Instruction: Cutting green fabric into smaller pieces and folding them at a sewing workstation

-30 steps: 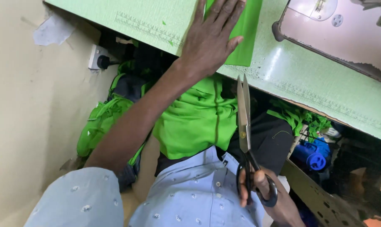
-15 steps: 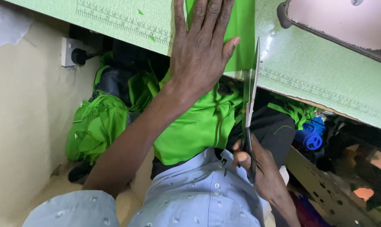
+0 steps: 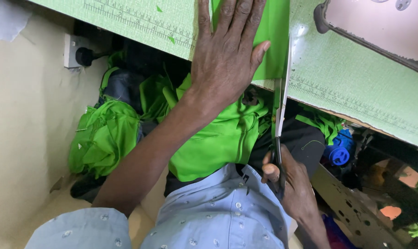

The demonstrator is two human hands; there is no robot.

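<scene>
My left hand (image 3: 227, 55) lies flat, fingers spread and released, pressing the bright green fabric (image 3: 271, 41) onto the pale green table (image 3: 352, 74). My right hand (image 3: 292, 184) is clenched through the handles of the scissors (image 3: 279, 124); the blades point away from me along the fabric's right edge at the table's rim. More green cloth (image 3: 218, 138) hangs over my lap. 1 wall socket (image 3: 75, 50) sits left.
</scene>
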